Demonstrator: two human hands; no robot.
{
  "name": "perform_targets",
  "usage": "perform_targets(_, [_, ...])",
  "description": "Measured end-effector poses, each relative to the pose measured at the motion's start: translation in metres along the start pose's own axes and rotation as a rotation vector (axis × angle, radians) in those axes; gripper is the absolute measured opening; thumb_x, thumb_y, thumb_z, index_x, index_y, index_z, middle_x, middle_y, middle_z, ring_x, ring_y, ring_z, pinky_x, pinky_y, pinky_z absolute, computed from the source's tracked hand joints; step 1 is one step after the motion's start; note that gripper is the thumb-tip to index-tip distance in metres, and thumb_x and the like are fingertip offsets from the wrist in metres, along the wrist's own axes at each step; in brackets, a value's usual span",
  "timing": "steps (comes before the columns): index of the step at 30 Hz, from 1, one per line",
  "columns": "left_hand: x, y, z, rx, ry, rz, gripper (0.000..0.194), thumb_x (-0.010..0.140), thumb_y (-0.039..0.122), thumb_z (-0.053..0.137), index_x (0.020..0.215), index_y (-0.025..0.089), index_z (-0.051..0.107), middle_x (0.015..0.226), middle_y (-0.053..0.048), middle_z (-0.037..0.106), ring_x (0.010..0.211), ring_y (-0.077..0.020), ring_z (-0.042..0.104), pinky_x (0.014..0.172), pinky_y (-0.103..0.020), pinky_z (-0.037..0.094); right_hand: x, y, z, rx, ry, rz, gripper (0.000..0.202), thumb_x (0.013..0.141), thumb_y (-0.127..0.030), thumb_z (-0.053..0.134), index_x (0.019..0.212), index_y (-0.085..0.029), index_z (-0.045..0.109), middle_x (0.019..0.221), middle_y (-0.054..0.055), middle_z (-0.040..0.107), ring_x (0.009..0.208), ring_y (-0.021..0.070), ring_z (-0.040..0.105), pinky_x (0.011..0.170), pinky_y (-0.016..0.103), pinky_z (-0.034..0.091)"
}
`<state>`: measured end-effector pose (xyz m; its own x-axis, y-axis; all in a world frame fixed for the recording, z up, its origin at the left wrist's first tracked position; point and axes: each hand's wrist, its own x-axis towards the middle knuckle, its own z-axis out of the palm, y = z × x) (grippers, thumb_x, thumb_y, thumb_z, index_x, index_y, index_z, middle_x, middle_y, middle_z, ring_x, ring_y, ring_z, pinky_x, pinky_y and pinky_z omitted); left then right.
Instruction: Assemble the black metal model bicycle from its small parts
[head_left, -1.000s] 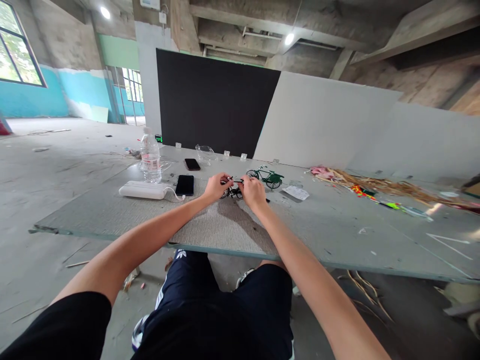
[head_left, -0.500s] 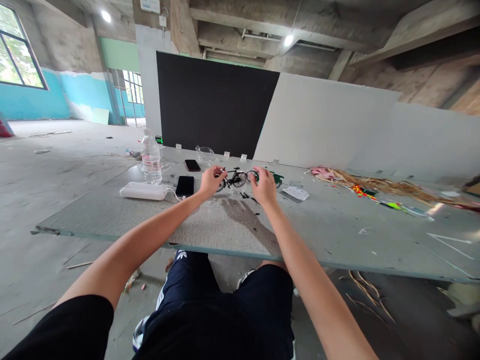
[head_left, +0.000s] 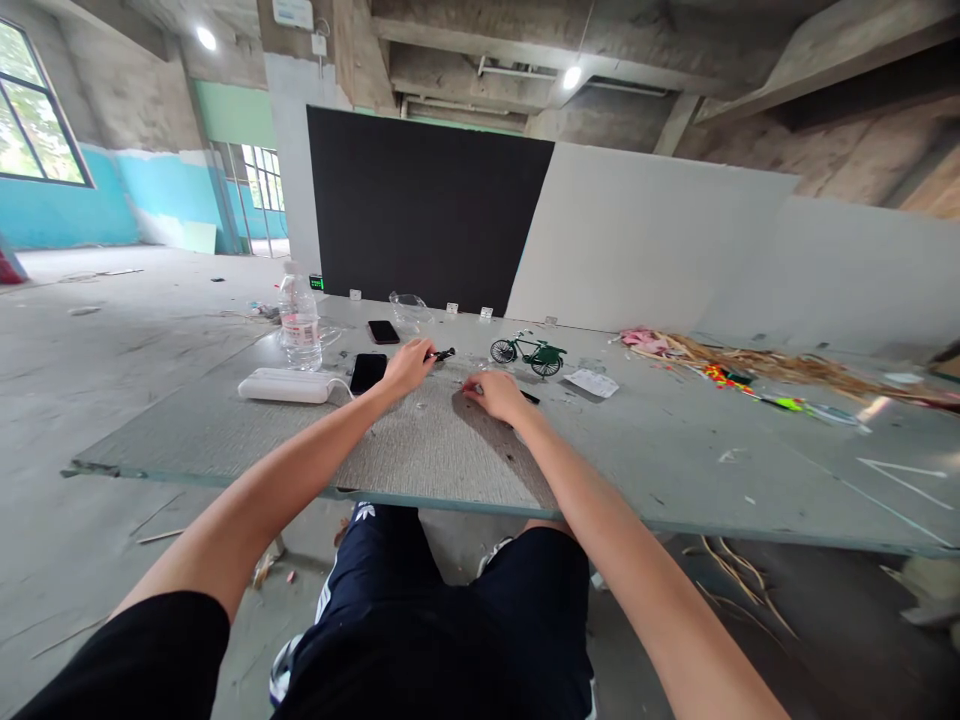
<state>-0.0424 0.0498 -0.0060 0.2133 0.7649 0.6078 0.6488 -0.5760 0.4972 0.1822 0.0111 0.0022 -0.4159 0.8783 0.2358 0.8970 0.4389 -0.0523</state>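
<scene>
My left hand [head_left: 409,366] is closed round one end of a small black model bicycle [head_left: 443,354]. It shows as a narrow dark shape beyond my fingertips, the rest hidden by the hand. Low over the tabletop, my right hand [head_left: 495,394] has its fingertips pinched together; whatever they hold, if anything, is too small to make out. Just beyond it a green model bicycle [head_left: 538,354] stands upright on the table. A thin black piece [head_left: 529,397] lies beside my right wrist.
Left of my hands are a black phone [head_left: 369,374], a white power strip [head_left: 285,386] and a water bottle [head_left: 299,325]. A second phone [head_left: 383,332] lies further back. To the right are a paper slip [head_left: 592,382] and dry straw strands [head_left: 712,362]. A black panel [head_left: 427,210] stands behind.
The black bicycle has gone from side-on to a narrow view in my left hand, which moved slightly left. My right hand came down and nearer, uncovering the green bicycle.
</scene>
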Motion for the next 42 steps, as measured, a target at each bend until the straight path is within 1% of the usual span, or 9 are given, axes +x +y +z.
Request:
perform_targets(11, [-0.001,-0.008,0.010,0.065,-0.276,0.068,0.022,0.070,0.029,0.081,0.089,0.024,0.072,0.099,-0.009,0.071,0.092,-0.0257,0.064,0.080,-0.031,0.049,-0.001,0.037,0.000,0.517,0.287,0.109,0.022,0.096,-0.027,0.053,0.101,-0.015,0.071,0.093,0.009,0.076,0.082,0.0179,0.069,0.077,0.030,0.052])
perform_targets(17, [-0.002,0.013,0.009,-0.137,-0.250,0.158,0.034,0.074,0.044,0.081,0.101,0.024,0.074,0.110,-0.010,0.073,0.102,-0.0251,0.068,0.089,-0.032,0.051,-0.002,0.034,0.001,0.790,0.227,0.073,0.031,0.092,-0.041,0.062,0.105,-0.015,0.071,0.092,0.012,0.077,0.076,0.0189,0.071,0.074,0.033,0.058])
perform_targets(20, [-0.005,0.028,0.013,-0.370,-0.286,0.109,0.030,0.080,0.040,0.076,0.102,0.020,0.074,0.099,-0.009,0.076,0.093,-0.0216,0.071,0.086,-0.032,0.054,-0.001,0.029,0.002,0.900,0.218,0.074,0.037,0.087,-0.048,0.070,0.106,-0.016,0.073,0.091,0.011,0.078,0.077,0.0205,0.072,0.077,0.036,0.060])
perform_targets(22, [-0.006,0.033,0.017,-0.438,-0.221,0.055,0.021,0.086,0.037,0.070,0.094,0.018,0.074,0.089,-0.008,0.076,0.084,-0.0193,0.071,0.081,-0.031,0.055,-0.001,0.026,0.000,0.943,0.200,0.063,0.042,0.086,-0.051,0.071,0.108,-0.016,0.073,0.090,0.011,0.078,0.079,0.0217,0.073,0.078,0.037,0.060])
perform_targets(25, [-0.006,0.033,0.022,-0.548,-0.117,-0.074,0.019,0.088,0.034,0.067,0.086,0.016,0.073,0.080,-0.007,0.074,0.072,-0.0170,0.070,0.073,-0.031,0.056,-0.004,0.029,-0.007,0.858,0.262,0.055,0.042,0.094,-0.052,0.059,0.113,-0.017,0.073,0.098,0.012,0.078,0.087,0.0226,0.073,0.082,0.036,0.058])
perform_targets(28, [-0.004,0.027,0.023,-0.721,-0.067,-0.239,0.016,0.083,0.030,0.073,0.087,0.014,0.072,0.077,-0.007,0.074,0.066,-0.0154,0.069,0.072,-0.032,0.059,-0.010,0.040,-0.017,0.520,0.356,0.128,0.033,0.100,-0.039,0.051,0.106,-0.018,0.075,0.099,0.011,0.078,0.090,0.0226,0.071,0.084,0.034,0.054])
perform_targets(31, [-0.001,0.021,0.024,-0.821,-0.030,-0.326,0.017,0.078,0.025,0.078,0.089,0.013,0.072,0.081,-0.008,0.075,0.071,-0.0147,0.070,0.079,-0.034,0.060,-0.015,0.055,-0.021,0.232,0.244,0.209,0.024,0.097,-0.025,0.054,0.102,-0.018,0.076,0.097,0.010,0.077,0.086,0.0216,0.069,0.079,0.031,0.050])
perform_targets(35, [0.000,0.016,0.027,-0.852,0.013,-0.368,0.020,0.073,0.012,0.079,0.092,0.013,0.073,0.088,-0.009,0.076,0.080,-0.0141,0.070,0.085,-0.034,0.059,-0.016,0.071,-0.014,0.083,0.131,0.328,0.024,0.096,-0.019,0.053,0.099,-0.019,0.076,0.098,0.010,0.077,0.087,0.0212,0.068,0.077,0.029,0.045])
perform_targets(42, [-0.001,0.020,0.026,-0.971,0.001,-0.427,0.024,0.072,0.001,0.073,0.092,0.013,0.071,0.096,-0.011,0.074,0.084,-0.0140,0.071,0.088,-0.035,0.057,-0.009,0.084,0.005,-0.026,0.121,0.426,0.020,0.094,-0.030,0.059,0.099,-0.020,0.076,0.106,0.011,0.075,0.096,0.0224,0.067,0.082,0.031,0.046])
